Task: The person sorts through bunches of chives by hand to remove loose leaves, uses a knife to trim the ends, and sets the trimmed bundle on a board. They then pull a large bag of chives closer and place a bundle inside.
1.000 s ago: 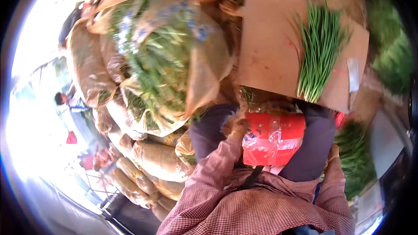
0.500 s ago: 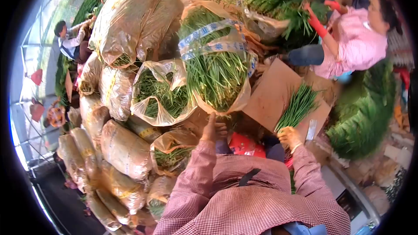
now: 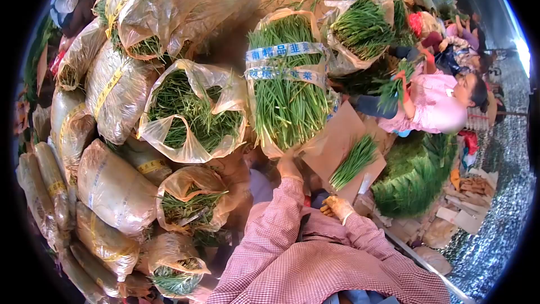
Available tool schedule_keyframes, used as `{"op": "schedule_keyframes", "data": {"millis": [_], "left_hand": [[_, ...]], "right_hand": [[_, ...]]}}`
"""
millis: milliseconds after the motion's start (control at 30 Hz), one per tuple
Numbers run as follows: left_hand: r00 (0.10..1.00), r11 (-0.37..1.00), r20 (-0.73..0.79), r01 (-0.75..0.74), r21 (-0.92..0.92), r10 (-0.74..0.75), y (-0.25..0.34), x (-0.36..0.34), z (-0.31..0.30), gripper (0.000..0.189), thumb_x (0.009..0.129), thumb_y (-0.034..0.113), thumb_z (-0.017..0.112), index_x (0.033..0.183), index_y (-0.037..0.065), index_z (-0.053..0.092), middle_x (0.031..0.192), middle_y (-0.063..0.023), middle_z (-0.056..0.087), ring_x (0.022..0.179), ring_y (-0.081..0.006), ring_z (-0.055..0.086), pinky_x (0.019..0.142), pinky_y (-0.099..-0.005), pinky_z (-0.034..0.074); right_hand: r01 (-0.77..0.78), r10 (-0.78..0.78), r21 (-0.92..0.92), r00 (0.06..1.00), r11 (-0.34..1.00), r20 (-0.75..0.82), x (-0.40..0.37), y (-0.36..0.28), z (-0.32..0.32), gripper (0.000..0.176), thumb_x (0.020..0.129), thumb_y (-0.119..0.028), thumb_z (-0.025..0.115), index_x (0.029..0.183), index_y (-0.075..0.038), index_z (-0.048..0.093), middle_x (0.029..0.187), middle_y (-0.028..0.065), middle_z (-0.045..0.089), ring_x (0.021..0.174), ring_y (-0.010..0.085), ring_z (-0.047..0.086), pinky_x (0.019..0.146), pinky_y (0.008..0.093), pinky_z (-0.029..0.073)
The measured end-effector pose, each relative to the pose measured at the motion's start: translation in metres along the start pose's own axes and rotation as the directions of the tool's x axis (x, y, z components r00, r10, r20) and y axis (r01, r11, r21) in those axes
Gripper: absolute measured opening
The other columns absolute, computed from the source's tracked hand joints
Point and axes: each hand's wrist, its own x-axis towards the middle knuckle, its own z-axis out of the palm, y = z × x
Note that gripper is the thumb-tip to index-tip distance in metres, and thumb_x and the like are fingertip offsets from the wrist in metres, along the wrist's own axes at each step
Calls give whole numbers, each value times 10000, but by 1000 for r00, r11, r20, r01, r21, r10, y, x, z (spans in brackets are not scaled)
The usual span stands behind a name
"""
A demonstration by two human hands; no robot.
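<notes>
My left hand (image 3: 288, 166) is at the lower edge of an open plastic bag (image 3: 271, 147) packed with green chives (image 3: 289, 101), bound by blue-and-white printed bands. Its fingers are hidden at the bag's edge. My right hand (image 3: 337, 208), in a yellowish glove, is close to my waist, fingers loosely bent and apart, with nothing seen in it. Just above it, a loose bunch of chives (image 3: 355, 163) lies on a cardboard sheet (image 3: 332, 143).
Open bags of greens (image 3: 194, 112) and wrapped bundles (image 3: 118, 188) fill the left. A co-worker (image 3: 436, 95) in pink with red gloves holds greens at the right, above a large chive pile (image 3: 413, 180). A metal rail (image 3: 402, 245) runs beside my right arm.
My right hand has let go of the loose bunch, which now rests on the cardboard, and has drawn back toward my waist. The view has shifted. My left hand's fingers are now hidden.
</notes>
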Motion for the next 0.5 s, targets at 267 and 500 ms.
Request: {"op": "schedule_keyframes", "data": {"millis": [267,500], "left_hand": [[985,993,169,54,-109,-35,9,17,38,248,895,180,527,686,49,551,551,-91,557,558,-244,559,681,-369,495],[989,1000,149,-10,-23,14,-3,18,17,282,888,182,545,627,81,516,487,-42,457,422,-213,458,553,-358,486]], "right_hand": [[108,-108,15,993,994,-47,-29,-80,-18,342,973,-301,466,1077,7,572,940,154,685,710,214,657,589,320,544],[342,-350,95,932,935,92,-20,-169,-60,392,981,-358,476,1104,3,567,923,133,688,758,218,673,674,315,556]]}}
